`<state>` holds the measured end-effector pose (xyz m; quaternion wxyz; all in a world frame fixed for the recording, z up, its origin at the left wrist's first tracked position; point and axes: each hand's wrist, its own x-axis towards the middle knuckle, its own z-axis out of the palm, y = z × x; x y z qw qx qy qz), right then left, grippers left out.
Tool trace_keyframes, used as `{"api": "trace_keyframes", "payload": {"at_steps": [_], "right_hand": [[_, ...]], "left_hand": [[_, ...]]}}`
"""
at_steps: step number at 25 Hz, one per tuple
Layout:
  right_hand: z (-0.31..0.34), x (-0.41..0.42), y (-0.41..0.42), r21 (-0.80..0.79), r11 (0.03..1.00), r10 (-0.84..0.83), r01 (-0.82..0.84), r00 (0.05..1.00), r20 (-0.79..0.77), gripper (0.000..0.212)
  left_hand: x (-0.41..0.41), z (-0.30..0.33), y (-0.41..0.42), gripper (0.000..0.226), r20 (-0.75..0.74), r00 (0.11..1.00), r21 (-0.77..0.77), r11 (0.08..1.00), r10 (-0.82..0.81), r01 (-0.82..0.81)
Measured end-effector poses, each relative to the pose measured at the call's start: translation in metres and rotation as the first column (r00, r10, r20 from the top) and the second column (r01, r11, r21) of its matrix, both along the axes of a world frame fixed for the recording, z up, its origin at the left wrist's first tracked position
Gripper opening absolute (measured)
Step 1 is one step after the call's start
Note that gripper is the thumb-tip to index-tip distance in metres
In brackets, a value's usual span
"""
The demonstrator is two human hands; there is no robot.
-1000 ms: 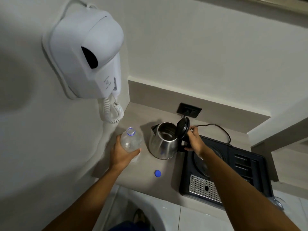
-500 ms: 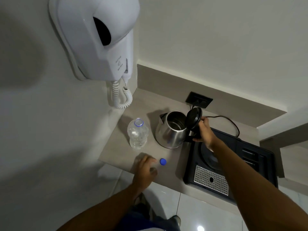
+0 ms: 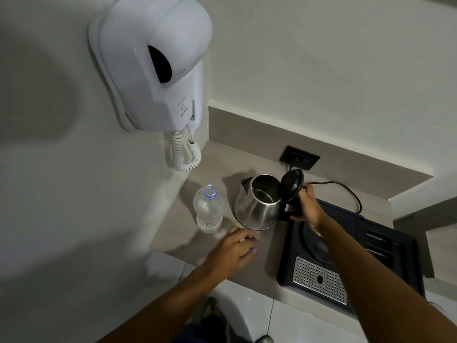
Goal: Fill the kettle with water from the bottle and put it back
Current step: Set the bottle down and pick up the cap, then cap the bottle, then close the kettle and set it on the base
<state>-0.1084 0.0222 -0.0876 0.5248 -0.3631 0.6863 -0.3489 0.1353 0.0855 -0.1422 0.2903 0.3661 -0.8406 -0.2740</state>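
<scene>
Now, in the head view, the left hand (image 3: 231,252) is reaching down over the blue cap (image 3: 253,248) on the counter (image 3: 173,233), fingers curling onto it; only a sliver of blue is showing, so whether it is already pinched I cannot tell. The right hand (image 3: 305,206) is gripping the kettle's black handle, with the kettle (image 3: 257,206) sitting on the counter just left of the black tray (image 3: 395,246) and its lid (image 3: 291,185) standing open. The bottle (image 3: 209,209) is standing upright and uncapped just left of the kettle, a short way beyond the left hand, which is the nearer hand. The kettle's round base (image 3: 319,243) is lying directly under the right forearm, so setting the kettle back looks like a short move rightward. A power cord (image 3: 346,191) is trailing behind the tray, and a wall-mounted hair dryer (image 3: 158,68) is hanging overhead, clear of the path.
</scene>
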Motion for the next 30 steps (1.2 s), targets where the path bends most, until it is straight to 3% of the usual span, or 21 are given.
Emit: {"api": "trace_keyframes", "payload": {"at_steps": [2,3,5,8,11,16,25,28,30], "right_hand": [[0.0,0.0,0.0,-0.008,1.0,-0.002,0.002,1.0,-0.005,0.028],[0.0,0.0,0.0,-0.01,1.0,-0.005,0.005,1.0,-0.006,0.027],[0.002,0.0,0.001,-0.01,1.0,-0.001,0.001,1.0,-0.003,0.028],[0.002,-0.001,0.003,-0.008,1.0,-0.001,0.001,1.0,-0.009,0.033],[0.004,-0.001,0.003,-0.006,1.0,0.006,-0.006,1.0,0.011,0.032],[0.003,-0.002,0.004,0.005,1.0,0.012,-0.012,1.0,-0.017,0.039],[0.003,-0.003,0.002,0.018,1.0,0.019,-0.019,1.0,-0.003,0.041],[0.005,-0.009,-0.003,0.067,0.995,0.074,-0.07,0.995,-0.061,0.045],[0.009,-0.012,-0.005,0.123,0.989,0.091,-0.08,0.993,-0.079,0.052]], "left_hand": [[0.02,0.039,-0.01,0.017,-0.27,0.95,-0.173,0.962,0.159,-0.21],[0.031,0.056,-0.018,0.017,-0.334,0.914,-0.223,0.923,0.229,-0.313],[0.051,0.078,-0.034,0.02,-0.353,0.865,-0.248,0.855,0.358,-0.455],[0.06,0.087,-0.045,0.02,-0.245,0.834,-0.144,0.832,0.495,-0.536],[0.06,0.089,-0.047,0.02,-0.159,0.851,-0.103,0.849,0.5,-0.518],[0.065,0.1,-0.052,0.026,-0.013,0.918,-0.199,0.899,0.396,-0.39],[0.069,0.103,-0.062,0.037,0.125,0.927,-0.079,0.935,0.353,-0.345],[0.067,0.103,-0.06,0.049,0.19,0.908,-0.189,0.921,0.374,-0.34],[0.06,0.107,-0.056,0.045,0.146,0.904,-0.321,0.883,0.403,-0.342]]}}
